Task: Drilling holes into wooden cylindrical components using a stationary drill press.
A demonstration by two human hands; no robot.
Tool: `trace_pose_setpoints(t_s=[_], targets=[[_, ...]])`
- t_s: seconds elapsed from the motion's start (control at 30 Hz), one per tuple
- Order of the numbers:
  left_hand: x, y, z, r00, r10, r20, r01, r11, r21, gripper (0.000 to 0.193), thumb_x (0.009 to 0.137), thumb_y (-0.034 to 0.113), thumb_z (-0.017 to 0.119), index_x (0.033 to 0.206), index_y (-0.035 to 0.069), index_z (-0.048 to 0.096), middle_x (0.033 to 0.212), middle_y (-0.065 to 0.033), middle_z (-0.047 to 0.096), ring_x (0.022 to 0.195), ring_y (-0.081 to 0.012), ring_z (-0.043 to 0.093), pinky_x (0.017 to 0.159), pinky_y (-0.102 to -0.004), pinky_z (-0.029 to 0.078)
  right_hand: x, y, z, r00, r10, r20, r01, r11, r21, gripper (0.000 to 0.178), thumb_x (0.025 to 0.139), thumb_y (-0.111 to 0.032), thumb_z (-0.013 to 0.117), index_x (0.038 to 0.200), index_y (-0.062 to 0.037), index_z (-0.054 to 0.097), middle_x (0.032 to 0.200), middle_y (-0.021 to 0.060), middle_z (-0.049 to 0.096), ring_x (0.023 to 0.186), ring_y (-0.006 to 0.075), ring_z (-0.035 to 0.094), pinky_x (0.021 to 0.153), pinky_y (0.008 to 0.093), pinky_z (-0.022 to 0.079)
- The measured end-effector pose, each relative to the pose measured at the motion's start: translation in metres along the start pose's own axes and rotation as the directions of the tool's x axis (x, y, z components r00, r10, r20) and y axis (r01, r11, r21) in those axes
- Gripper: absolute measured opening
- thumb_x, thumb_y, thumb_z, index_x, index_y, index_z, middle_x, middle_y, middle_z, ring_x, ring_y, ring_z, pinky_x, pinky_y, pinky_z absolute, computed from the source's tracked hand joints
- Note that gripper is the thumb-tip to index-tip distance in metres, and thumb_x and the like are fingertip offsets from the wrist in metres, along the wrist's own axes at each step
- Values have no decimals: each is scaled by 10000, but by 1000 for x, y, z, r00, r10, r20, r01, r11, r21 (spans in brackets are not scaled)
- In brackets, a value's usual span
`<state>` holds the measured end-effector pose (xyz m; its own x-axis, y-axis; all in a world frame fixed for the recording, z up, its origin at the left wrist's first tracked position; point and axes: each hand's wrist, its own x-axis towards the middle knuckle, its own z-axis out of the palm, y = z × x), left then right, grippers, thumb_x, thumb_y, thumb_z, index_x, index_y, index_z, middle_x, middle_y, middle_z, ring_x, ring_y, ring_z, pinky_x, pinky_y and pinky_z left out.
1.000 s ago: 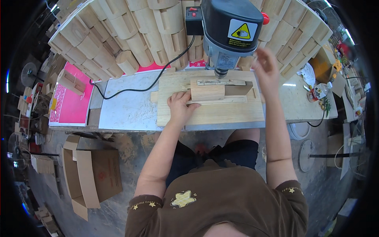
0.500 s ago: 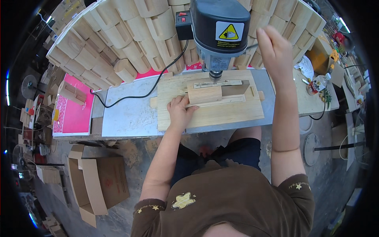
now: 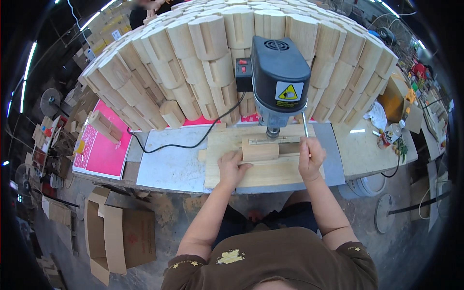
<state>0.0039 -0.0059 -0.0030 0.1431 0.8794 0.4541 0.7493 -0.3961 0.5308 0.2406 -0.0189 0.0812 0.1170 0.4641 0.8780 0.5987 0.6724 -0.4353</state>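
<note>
A bench drill press (image 3: 280,72) with a dark blue-grey cover stands in front of me. Its chuck (image 3: 273,132) is over a pale wooden block (image 3: 260,151), which lies on its side in a slot of a flat wooden jig board (image 3: 270,178). I cannot make out where the bit's tip is. My left hand (image 3: 232,167) is closed at the block's left end, thumb along its front edge. My right hand (image 3: 312,157) grips the lower end of the press's metal lever (image 3: 305,123), right of the block.
Behind the press rises a curved wall of stacked grooved wood pieces (image 3: 208,38). A black cable (image 3: 193,146) crosses the bench on the left; one loose wood piece (image 3: 105,126) rests on a pink sheet (image 3: 104,157). A bottle (image 3: 390,134) stands right; a cardboard box (image 3: 121,237) sits on the floor.
My right hand has come down and nearer with the lever, from beside the press's head to bench height. My left hand stays at the block. The view has tilted up.
</note>
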Motion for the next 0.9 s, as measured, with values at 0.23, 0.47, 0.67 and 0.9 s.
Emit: trace_pose_setpoints(t_s=[0.23, 0.47, 0.67, 0.9], targets=[[2, 5, -3, 1000, -20, 6, 20, 999, -28, 402, 627, 243, 751, 995, 122, 643, 803, -38, 542, 862, -244, 522, 798, -395, 332, 5, 4, 3, 998, -61, 26, 62, 998, -25, 78, 772, 24, 559, 843, 3, 584, 697, 115, 556, 598, 250, 496, 566, 333, 390], [-1, 6, -2, 998, -50, 43, 51, 999, -18, 426, 636, 258, 749, 1026, 133, 631, 825, -42, 554, 900, -258, 520, 821, -423, 314, 103, -33, -20, 998, -31, 62, 44, 974, -220, 223, 803, -85, 595, 624, -43, 468, 531, 122, 453, 486, 292, 463, 469, 361, 356], [6, 30, 31, 1000, 15, 9, -15, 998, 61, 472, 636, 277, 749, 1069, 136, 624, 883, -56, 574, 922, -264, 527, 824, -438, 303, 205, 11, 15, 909, 354, 219, -192, 823, -535, 338, 861, -330, 433, 767, -66, 622, 790, 188, 625, 800, 393, 592, 692, 468, 463], [11, 29, 24, 994, -44, 99, 44, 999, -4, 484, 649, 274, 743, 1090, 120, 619, 885, -59, 556, 915, -251, 521, 847, -430, 292, 182, -14, -5, 957, 181, 225, -66, 896, -439, 376, 875, -337, 480, 775, 14, 566, 635, 159, 552, 573, 263, 547, 567, 340, 422]])
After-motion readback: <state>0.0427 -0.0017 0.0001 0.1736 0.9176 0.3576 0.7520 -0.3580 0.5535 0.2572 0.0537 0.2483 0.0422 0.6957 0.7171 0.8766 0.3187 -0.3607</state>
